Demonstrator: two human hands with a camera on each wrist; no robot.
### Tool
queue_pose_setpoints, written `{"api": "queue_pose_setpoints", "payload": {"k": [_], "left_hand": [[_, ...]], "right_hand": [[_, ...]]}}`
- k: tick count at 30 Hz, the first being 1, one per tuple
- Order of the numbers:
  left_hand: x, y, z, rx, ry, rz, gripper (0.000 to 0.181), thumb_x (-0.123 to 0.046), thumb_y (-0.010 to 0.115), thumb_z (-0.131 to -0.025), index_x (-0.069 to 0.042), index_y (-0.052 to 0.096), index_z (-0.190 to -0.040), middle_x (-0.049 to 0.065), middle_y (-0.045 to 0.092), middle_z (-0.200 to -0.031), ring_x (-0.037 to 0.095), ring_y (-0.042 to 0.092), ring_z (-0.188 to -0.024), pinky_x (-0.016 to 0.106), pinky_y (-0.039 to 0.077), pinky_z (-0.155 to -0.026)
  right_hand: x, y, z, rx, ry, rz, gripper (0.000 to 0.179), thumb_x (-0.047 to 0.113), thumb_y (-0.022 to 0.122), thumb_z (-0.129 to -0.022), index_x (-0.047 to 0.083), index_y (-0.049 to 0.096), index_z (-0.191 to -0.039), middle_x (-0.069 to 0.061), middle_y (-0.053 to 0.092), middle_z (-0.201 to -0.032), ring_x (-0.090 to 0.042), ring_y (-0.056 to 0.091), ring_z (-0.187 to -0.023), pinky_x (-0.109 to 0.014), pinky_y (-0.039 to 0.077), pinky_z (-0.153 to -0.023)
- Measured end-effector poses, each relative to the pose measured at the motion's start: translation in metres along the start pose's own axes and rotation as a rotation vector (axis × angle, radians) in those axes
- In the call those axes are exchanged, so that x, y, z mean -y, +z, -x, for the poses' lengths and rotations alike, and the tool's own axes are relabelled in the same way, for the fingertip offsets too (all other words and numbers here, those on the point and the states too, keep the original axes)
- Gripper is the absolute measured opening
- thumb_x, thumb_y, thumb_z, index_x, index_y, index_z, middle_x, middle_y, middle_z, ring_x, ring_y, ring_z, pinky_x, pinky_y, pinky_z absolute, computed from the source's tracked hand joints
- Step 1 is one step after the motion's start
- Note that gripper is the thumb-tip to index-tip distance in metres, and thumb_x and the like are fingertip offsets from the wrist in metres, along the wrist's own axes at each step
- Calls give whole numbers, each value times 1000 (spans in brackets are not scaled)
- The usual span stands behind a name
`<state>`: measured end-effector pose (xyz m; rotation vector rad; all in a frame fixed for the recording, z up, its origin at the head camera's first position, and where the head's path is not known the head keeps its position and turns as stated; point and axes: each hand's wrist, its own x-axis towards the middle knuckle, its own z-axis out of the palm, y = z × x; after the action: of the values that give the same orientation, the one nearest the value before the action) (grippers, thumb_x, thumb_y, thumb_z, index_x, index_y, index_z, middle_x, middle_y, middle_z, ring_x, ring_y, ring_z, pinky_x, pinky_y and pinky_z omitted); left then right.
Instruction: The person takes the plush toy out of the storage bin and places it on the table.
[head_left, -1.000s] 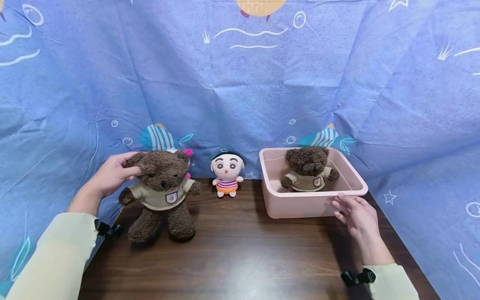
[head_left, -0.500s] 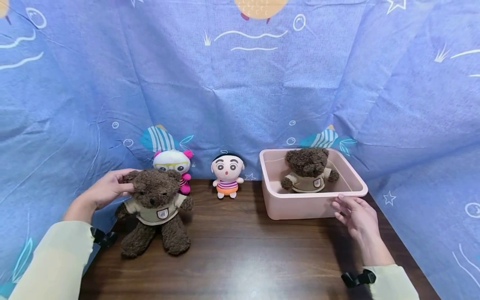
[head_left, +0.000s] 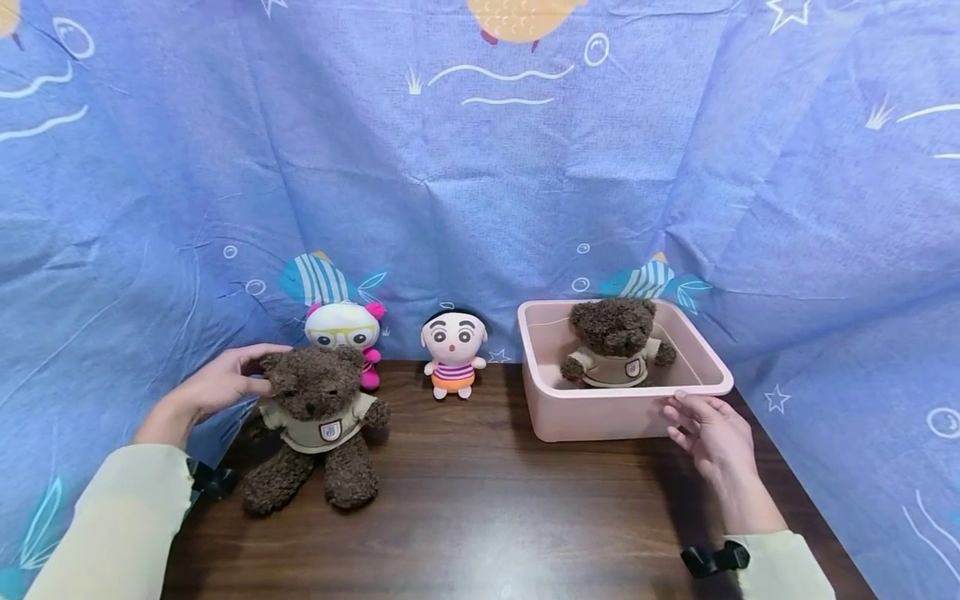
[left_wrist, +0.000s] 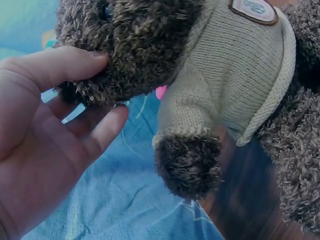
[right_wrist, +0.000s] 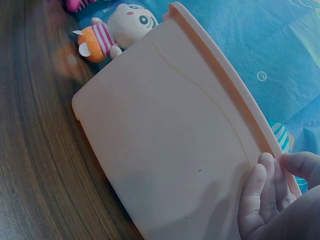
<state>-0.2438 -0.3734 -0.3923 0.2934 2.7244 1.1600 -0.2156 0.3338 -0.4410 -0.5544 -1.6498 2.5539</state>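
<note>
My left hand (head_left: 221,385) holds the side of a brown teddy bear's head, thumb in front and fingers behind. This teddy bear (head_left: 318,417) wears a beige knitted shirt with a badge, and its legs stretch forward on the table at the left. In the left wrist view the thumb presses into the curly fur of the teddy bear (left_wrist: 145,45). My right hand (head_left: 712,433) pinches the front rim of a pink plastic bin (head_left: 600,417), thumb over the edge and fingers along the outer wall. Inside the bin sits a second, similar teddy bear (head_left: 617,333), its lower body hidden.
A panda doll (head_left: 345,325) with yellow glasses stands behind the left bear, partly covered. Between bear and bin, a boy doll (head_left: 454,350) in a striped top sits at the back of the dark wooden table (head_left: 480,500). A blue printed cloth (head_left: 480,183) hangs behind.
The left bear has come down and toward me in my left hand, its legs now on the table. The panda doll behind it has come into sight. My right hand stays on the bin.
</note>
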Motion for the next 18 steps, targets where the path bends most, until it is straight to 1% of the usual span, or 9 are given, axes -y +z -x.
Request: {"api": "queue_pose_setpoints", "payload": {"k": [2, 4, 5, 7, 8, 10, 13, 16, 18], "left_hand": [[-1, 0, 1, -1, -10, 71, 67, -1, 63, -91, -4, 42, -155, 29, 34, -157, 38, 47, -129, 37, 52, -86], [-3, 2, 2, -10, -16, 129, 59, -8, 60, -98, -2, 42, -154, 29, 41, -152, 27, 56, -119, 38, 54, -85], [-4, 3, 2, -14, -19, 143, 57, -13, 59, -101, -1, 41, -154, 29, 44, -149, 22, 60, -114, 38, 55, -85], [-5, 5, 1, -25, -38, 144, 59, -26, 61, -104, -1, 41, -153, 29, 46, -146, 15, 64, -101, 38, 57, -84], [-5, 6, 1, -32, -42, 121, 63, -32, 63, -103, -1, 42, -153, 29, 46, -147, 14, 63, -102, 38, 56, -84], [-5, 7, -1, -45, -51, 54, 68, -39, 67, -100, -2, 43, -153, 29, 44, -150, 18, 61, -109, 37, 55, -85], [-2, 7, -3, -49, -51, -2, 70, -38, 70, -98, -2, 45, -152, 30, 41, -153, 30, 58, -117, 36, 55, -84], [0, 7, -4, -37, -41, -3, 69, -35, 70, -99, 0, 44, -152, 33, 39, -154, 39, 58, -120, 40, 57, -85], [-1, 6, -5, -32, -33, -19, 69, -35, 69, -99, 1, 44, -151, 34, 37, -155, 46, 54, -126, 49, 55, -93]], "right_hand": [[0, -1, 0, 7, -2, 0, 13, 11, 72, -97, 16, 69, -85, 3, 80, -84, -9, 76, -74, -28, 61, -58], [0, -1, 0, 12, -4, 4, 13, 11, 72, -97, 16, 69, -85, 3, 80, -84, -9, 76, -74, -28, 61, -58], [0, -1, 0, 15, -4, 4, 13, 11, 72, -97, 16, 69, -85, 3, 80, -84, -9, 76, -74, -28, 61, -58], [-1, -1, 0, 16, -7, 5, 14, 11, 72, -97, 16, 69, -85, 3, 80, -84, -9, 76, -74, -28, 61, -58], [-1, -1, 0, 15, -8, 5, 14, 11, 72, -97, 16, 69, -85, 3, 80, -84, -9, 76, -74, -28, 61, -58], [-1, -1, -1, 14, -8, 5, 13, 12, 72, -97, 16, 68, -85, 3, 80, -84, -9, 76, -74, -28, 61, -58], [0, -1, -1, 12, -12, 5, 13, 12, 73, -96, 16, 67, -86, 3, 80, -84, -9, 76, -74, -28, 61, -58], [-1, -1, -1, 12, -12, 1, 13, 11, 72, -96, 16, 67, -86, 3, 80, -84, -9, 76, -74, -28, 61, -58], [-1, -1, 0, 12, -11, -2, 13, 11, 72, -96, 16, 67, -87, 3, 80, -84, -9, 76, -73, -28, 61, -58]]}}
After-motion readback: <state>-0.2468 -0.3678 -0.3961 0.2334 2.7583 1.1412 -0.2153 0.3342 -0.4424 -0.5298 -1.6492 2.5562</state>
